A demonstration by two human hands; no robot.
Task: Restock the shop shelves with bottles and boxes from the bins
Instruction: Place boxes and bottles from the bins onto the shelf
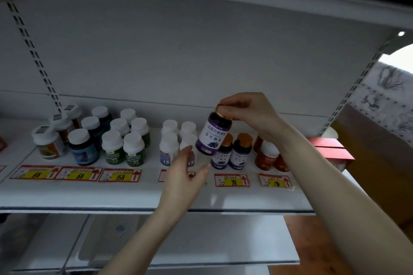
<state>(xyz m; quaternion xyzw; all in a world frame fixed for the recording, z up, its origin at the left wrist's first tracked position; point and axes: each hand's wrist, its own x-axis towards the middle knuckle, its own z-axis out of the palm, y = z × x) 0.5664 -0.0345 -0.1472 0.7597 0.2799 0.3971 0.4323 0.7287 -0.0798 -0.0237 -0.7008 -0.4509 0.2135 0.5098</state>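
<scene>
Right hand (pixel 247 113) gripped a purple-labelled bottle (pixel 212 136) by its gold cap, fingers curled over the top, holding it tilted in the air above the white shelf (pixel 111 194); left hand (pixel 185 169) hovered just below it, fingers loosely spread, holding nothing; two matching bottles (pixel 241 154) stood on the shelf just behind; red-and-yellow price tags (pixel 232 180) lined the front edge.

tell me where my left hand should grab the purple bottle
Probably around the labelled body of the purple bottle, coming from the lower left. The right hand pinches the gold cap, so only the round body is free, and it hangs tilted with its base toward the open left hand.
</scene>
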